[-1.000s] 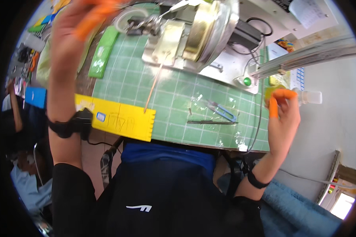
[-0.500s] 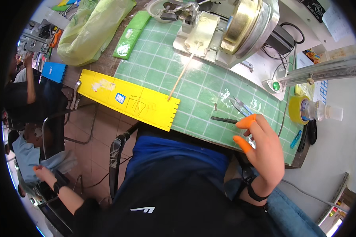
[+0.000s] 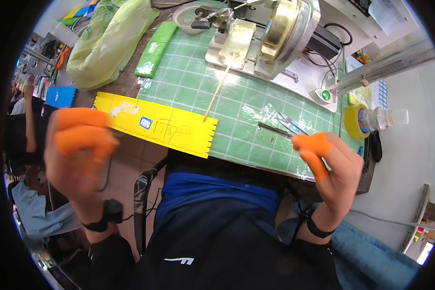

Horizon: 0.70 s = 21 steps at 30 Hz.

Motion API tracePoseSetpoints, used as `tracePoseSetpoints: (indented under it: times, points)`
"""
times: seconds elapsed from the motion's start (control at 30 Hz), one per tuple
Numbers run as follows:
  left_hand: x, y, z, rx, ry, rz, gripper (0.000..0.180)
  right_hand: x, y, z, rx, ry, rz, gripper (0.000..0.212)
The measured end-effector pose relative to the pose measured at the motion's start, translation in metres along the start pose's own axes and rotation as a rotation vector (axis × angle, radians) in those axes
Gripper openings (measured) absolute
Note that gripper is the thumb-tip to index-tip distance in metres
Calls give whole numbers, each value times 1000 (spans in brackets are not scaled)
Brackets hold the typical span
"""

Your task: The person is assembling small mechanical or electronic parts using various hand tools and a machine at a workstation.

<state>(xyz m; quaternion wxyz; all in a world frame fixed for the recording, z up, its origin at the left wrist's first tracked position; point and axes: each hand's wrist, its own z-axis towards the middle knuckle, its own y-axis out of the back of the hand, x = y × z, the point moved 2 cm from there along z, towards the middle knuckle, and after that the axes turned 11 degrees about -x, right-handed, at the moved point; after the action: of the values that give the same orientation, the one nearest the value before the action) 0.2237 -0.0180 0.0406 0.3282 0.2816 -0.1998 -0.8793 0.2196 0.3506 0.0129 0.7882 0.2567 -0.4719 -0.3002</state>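
My right hand, with orange finger cots on thumb and forefinger, is closed in a pinch above the mat's front right. From its fingertips a slim black stick-like tool points left; its exact kind is unclear. Just behind it lie silver tweezers on the green gridded mat. My left hand, also in orange finger cots, is raised at the left, smeared by motion. Its fingers look curled, but I cannot see whether they hold anything. Nearest to it is a yellow toothed board at the mat's front left.
A machine with a round brass-coloured wheel stands at the back. A thin wooden stick reaches from it to the yellow board. Around them are a green packet, a pale green bag, a white bowl and a tape roll.
My left hand has come up from the lower left to beside the yellow board. My right hand has shifted slightly right, and the black tool has swung to slant across the mat.
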Motion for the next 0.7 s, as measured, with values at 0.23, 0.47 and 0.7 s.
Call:
tracePoseSetpoints:
  times: [0.23, 0.47, 0.7]
  points:
    - [-46, -100, 44, 81, -58, -540, 19, 26, 11, 10, -82, 403, 484, 33]
    - [-47, -127, 45, 223, 413, -977, 18, 15, 3, 15, -130, 288, 551, 35]
    - [-39, -136, 51, 325, 371, -964, 15, 18, 4, 34, -3, 195, 346, 57]
